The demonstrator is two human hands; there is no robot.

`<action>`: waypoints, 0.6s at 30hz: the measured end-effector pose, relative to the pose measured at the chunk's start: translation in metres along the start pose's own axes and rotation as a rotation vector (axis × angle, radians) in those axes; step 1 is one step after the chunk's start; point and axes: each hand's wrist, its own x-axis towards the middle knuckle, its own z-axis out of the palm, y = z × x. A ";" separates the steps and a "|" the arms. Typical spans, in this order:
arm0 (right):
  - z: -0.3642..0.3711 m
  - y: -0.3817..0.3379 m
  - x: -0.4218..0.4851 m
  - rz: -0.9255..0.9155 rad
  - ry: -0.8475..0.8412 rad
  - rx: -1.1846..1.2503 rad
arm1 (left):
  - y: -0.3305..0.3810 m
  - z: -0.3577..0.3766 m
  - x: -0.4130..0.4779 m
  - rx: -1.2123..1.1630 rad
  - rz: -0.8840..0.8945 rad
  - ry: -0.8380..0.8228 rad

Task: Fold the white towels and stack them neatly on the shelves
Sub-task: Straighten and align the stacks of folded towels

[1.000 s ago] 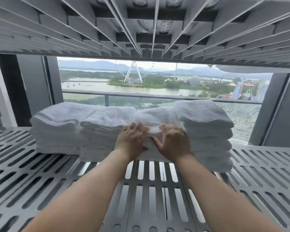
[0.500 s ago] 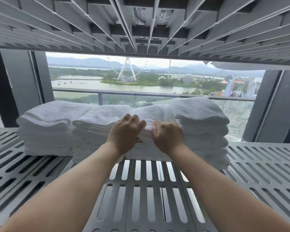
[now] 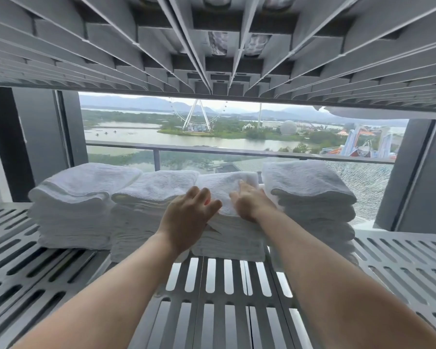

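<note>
Several stacks of folded white towels stand in a row on the grey slotted shelf (image 3: 227,298). The middle stack (image 3: 227,238) has a folded top towel (image 3: 222,185). My left hand (image 3: 186,220) hovers at the front left of that stack with fingers spread and straight, holding nothing. My right hand (image 3: 249,200) lies flat on the top towel with its fingers stretched forward. More towel stacks sit at the far left (image 3: 78,205), the centre left (image 3: 149,205) and the right (image 3: 310,197).
Close above hangs the ribbed underside of another shelf (image 3: 219,46). Behind the towels is a window with a railing (image 3: 237,151). Dark frame posts stand at left (image 3: 35,142) and right (image 3: 413,177). Bare slotted shelf lies in front of the stacks.
Both hands have let go of the front edge of the top towel. The right hand slid forward onto its top; the left opened its fingers.
</note>
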 end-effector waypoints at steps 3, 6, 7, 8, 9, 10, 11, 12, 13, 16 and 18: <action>-0.004 -0.012 0.007 0.042 -0.032 -0.081 | 0.001 0.005 -0.007 -0.031 0.005 0.017; -0.015 -0.023 0.020 0.071 0.109 -0.053 | 0.005 0.005 -0.008 -0.028 -0.009 0.027; -0.014 -0.021 0.025 0.065 0.130 -0.015 | 0.006 0.005 -0.008 -0.024 -0.007 0.033; -0.012 -0.019 0.029 0.066 0.118 0.027 | 0.008 0.004 -0.007 -0.020 -0.003 0.036; -0.010 -0.016 0.031 0.056 0.099 0.059 | 0.008 0.003 -0.008 -0.018 0.000 0.039; -0.007 -0.014 0.036 0.031 0.090 0.081 | 0.008 0.003 -0.008 -0.020 -0.001 0.038; -0.006 -0.012 0.040 -0.006 0.094 0.103 | 0.006 0.002 -0.008 -0.025 -0.001 0.023; -0.006 -0.011 0.044 -0.040 0.095 0.129 | 0.003 0.002 -0.007 -0.029 -0.001 -0.009; -0.006 -0.010 0.048 -0.065 0.087 0.154 | -0.002 0.002 -0.006 -0.029 -0.008 -0.062; -0.001 -0.004 0.055 -0.033 0.026 0.155 | -0.014 0.003 0.002 -0.018 -0.064 -0.300; 0.004 0.001 0.053 0.020 0.042 0.082 | -0.016 0.007 0.005 0.019 -0.097 -0.414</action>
